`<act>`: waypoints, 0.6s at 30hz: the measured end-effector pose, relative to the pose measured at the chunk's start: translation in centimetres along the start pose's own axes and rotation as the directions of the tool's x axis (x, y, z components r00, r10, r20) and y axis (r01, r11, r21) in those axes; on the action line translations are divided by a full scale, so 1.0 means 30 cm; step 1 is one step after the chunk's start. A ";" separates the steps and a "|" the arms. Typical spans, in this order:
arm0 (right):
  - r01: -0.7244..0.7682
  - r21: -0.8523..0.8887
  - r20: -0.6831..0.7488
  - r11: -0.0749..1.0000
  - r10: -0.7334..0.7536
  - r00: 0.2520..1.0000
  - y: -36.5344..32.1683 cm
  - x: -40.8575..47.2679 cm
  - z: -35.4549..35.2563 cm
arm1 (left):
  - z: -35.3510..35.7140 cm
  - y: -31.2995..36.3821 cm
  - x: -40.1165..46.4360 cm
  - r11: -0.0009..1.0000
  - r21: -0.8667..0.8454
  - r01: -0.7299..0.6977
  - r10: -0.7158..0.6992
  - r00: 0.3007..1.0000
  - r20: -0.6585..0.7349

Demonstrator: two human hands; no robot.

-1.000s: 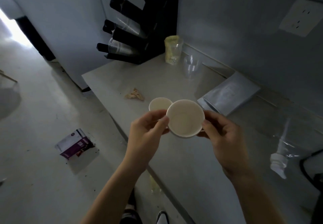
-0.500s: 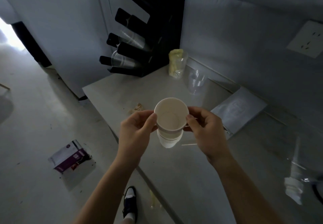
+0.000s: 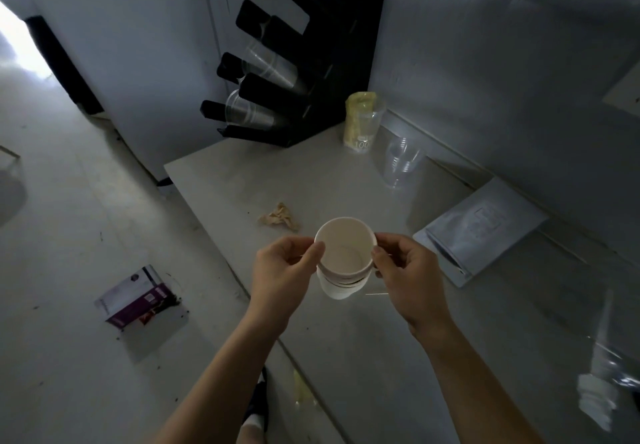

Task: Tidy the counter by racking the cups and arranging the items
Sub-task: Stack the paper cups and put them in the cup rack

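Note:
I hold a stack of white paper cups (image 3: 344, 256) upright above the grey counter (image 3: 346, 346). My left hand (image 3: 284, 270) pinches its left rim and my right hand (image 3: 405, 273) grips its right side. The cups are nested one inside another, mouth up. A black cup rack (image 3: 311, 72) stands at the counter's far corner with clear plastic cups lying in two of its lower slots. A clear cup stuffed with yellow material (image 3: 362, 123) and a stack of clear plastic cups (image 3: 401, 163) stand beside the rack.
A crumpled brown paper scrap (image 3: 280, 218) lies just beyond the paper cups. A grey pouch (image 3: 481, 230) lies flat at the right. A clear plastic bottle (image 3: 604, 384) lies at the right edge. A purple packet (image 3: 136, 298) is on the floor at the left.
The two paper cups that were side by side are now nested into one stack held between both hands. The view has tilted up toward the rack.

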State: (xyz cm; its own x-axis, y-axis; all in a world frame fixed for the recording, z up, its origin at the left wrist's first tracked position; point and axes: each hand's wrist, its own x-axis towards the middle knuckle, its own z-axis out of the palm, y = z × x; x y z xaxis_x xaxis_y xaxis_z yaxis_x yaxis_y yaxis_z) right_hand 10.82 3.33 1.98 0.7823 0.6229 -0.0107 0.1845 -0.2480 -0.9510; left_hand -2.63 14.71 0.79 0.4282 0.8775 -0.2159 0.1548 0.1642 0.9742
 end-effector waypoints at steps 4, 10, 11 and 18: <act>-0.006 -0.026 -0.003 1.000 0.006 1.000 0.027 0.005 0.005 | 0.019 -0.008 0.004 0.998 0.059 -0.004 0.006 0.999 -0.036; -0.021 -0.038 -0.031 0.999 0.020 0.999 0.062 0.013 0.007 | 0.033 -0.018 0.015 0.997 0.057 0.046 -0.044 0.998 -0.038; -0.033 -0.023 -0.031 0.999 0.032 0.999 0.066 0.014 0.006 | 0.033 -0.016 0.016 0.997 0.040 0.061 -0.060 0.998 -0.027; -0.261 0.099 0.062 0.960 0.256 0.965 0.103 0.006 0.016 | 0.018 -0.010 0.005 0.967 -0.014 0.255 -0.252 0.962 0.110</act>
State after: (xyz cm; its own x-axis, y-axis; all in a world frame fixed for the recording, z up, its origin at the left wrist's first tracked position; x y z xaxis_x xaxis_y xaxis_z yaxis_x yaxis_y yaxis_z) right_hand 11.25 3.03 -1.10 0.7651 0.5833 -0.2726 -0.0858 -0.3273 -0.9410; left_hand -2.12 14.54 0.42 0.4704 0.7531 -0.4600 0.2466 0.3883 0.8879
